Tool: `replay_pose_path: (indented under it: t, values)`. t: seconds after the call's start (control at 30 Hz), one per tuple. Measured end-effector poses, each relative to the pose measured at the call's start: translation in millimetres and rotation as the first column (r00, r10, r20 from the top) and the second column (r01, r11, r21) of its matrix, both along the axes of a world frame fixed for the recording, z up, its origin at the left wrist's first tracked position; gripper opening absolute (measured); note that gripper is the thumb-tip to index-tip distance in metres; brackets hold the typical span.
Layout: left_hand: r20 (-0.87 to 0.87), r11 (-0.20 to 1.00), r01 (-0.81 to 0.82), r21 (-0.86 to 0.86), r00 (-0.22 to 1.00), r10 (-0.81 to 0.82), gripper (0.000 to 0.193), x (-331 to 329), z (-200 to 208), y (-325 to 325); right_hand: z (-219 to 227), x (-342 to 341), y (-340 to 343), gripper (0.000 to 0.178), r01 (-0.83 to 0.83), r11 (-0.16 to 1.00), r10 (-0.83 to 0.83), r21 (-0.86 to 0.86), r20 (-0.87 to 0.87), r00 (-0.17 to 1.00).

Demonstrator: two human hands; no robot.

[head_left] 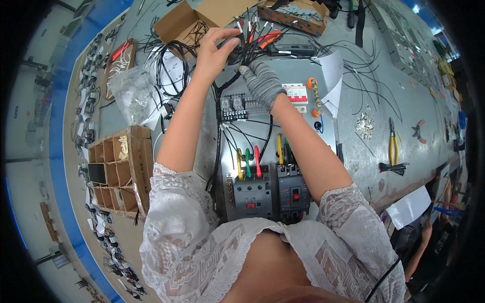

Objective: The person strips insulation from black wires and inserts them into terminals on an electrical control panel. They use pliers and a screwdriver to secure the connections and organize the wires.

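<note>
At the far edge of a grey metal panel (202, 146), my bare left hand (214, 53) is raised with thumb and index finger curled around a black wire among white-sleeved wire ends (240, 26). My right hand (262, 85), in a grey striped knit glove, grips the black wire bundle (233, 80) just below where it fans out. From there the bundle runs down the panel beside a black terminal block (234, 108). Orange-red handled pliers (270, 39) lie just beyond the hands, partly behind wires.
Two circuit breakers (251, 194) (294, 194) sit on the near panel, with coloured leads above. A divided cardboard box (132, 169) stands left. Yellow-handled pliers (393, 144) and a pile of small metal terminals (365, 124) lie right. An open carton (177, 22) is at the back.
</note>
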State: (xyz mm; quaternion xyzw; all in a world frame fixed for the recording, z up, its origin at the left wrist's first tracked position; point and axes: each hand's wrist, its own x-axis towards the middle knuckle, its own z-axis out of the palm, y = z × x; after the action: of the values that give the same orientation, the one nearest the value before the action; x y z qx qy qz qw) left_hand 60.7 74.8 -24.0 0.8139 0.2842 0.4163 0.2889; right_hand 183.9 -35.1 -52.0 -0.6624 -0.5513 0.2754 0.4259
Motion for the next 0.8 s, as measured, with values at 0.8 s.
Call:
replay_pose_path:
  t: [0.8]
  values:
    - [0.679,0.586,0.573,-0.573,0.732,-0.052,0.014,14.1,24.9,-12.1,-9.6,4.9,5.7,0.033,-0.051,0.999,0.051,-0.017,0.009,0.999]
